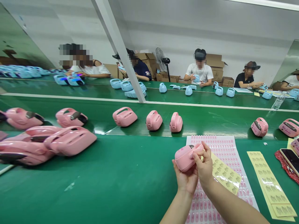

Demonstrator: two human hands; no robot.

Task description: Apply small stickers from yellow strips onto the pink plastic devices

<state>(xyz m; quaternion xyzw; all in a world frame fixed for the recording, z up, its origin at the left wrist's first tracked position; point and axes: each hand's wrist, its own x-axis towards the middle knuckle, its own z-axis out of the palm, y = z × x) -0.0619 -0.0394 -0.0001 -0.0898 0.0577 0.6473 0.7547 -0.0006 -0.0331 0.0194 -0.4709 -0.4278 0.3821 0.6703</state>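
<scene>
A small pink plastic device with a carrying handle (184,158) is held up over the sheets, tilted. My left hand (187,179) cups it from below and the left. My right hand (205,163) grips the handle side, its thumb and fingers pressed on it; whether a sticker is under them I cannot tell. Beneath the hands lies a white sheet with rows of pink oval stickers (202,205). On top of it rests a yellow label sheet with printed marks (225,174), partly hidden by my right hand.
More yellow label sheets (268,183) and a phone (291,158) lie at right. Several pink devices (70,141) are grouped at left; others stand along the green belt (210,119). Beyond the rail, people (198,71) sit with blue devices (163,87). A bottle (279,101) stands there.
</scene>
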